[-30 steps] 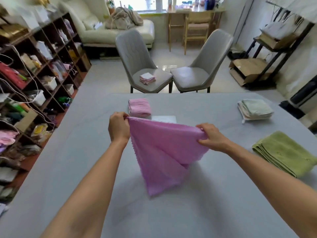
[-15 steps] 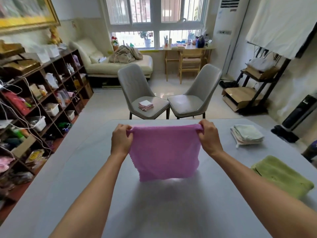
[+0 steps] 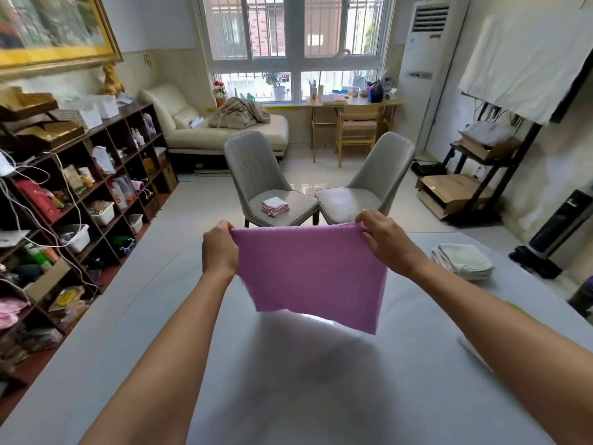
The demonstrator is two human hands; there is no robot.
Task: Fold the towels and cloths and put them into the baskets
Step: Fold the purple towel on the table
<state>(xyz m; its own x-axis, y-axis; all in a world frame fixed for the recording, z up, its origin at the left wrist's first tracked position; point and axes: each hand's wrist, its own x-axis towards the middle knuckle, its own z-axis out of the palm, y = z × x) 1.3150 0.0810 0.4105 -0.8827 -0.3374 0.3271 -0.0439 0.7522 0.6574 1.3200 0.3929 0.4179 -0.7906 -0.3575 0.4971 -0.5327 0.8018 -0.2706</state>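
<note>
Holding pink cloth (image 3: 309, 277) aloft over worktop (image 3: 134, 316): left hand (image 3: 219, 248) and right hand (image 3: 386, 240) each pinch top corner in closed grip. Cloth likely light, limp, non-slip; keep corner holds, your fold stays square.

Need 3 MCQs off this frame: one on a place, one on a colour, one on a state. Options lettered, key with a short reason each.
1. Where does the small folded cloth stack lie? A on the left chair seat; B on the sofa; C on the desk.
2. What colour is the held cloth? A green; B purple; C white.
3. How is that cloth? A folded flat on the table; B hanging spread between both hands; C bunched in one hand.

A: the folded cloth stack lies on the left chair.
B: the held cloth is purple.
B: the left hand and right hand pinch its top corners above the table.
</note>
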